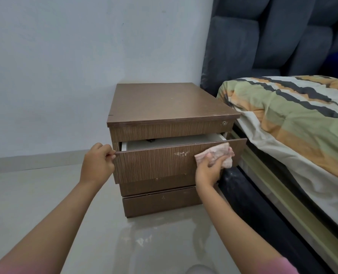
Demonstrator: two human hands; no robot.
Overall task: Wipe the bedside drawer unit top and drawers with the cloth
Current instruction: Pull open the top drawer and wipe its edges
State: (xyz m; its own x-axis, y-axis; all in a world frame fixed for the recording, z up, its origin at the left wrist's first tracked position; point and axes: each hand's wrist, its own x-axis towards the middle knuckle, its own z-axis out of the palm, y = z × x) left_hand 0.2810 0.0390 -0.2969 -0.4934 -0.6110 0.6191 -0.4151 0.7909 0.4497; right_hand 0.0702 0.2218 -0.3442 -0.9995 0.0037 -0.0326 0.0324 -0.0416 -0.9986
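Observation:
A brown wood-grain bedside drawer unit [170, 103] stands on the floor between the wall and the bed. Its middle drawer [152, 165] is pulled partly out, showing a pale inside. My left hand [97, 163] grips the drawer front's upper left corner. My right hand [209, 169] holds a crumpled pink-and-white cloth [221, 155] against the right part of that drawer front. A patch of whitish scratches [181, 153] marks the front just left of the cloth. The top drawer with a small lock [224, 123] and the bottom drawer [160, 202] are closed.
A bed with a striped green, orange and white duvet [294, 119] lies close on the right, its dark frame [243, 194] touching the unit's side. A padded grey headboard [272, 36] rises behind. Pale tiled floor [45, 194] spreads left and front; a white wall stands behind.

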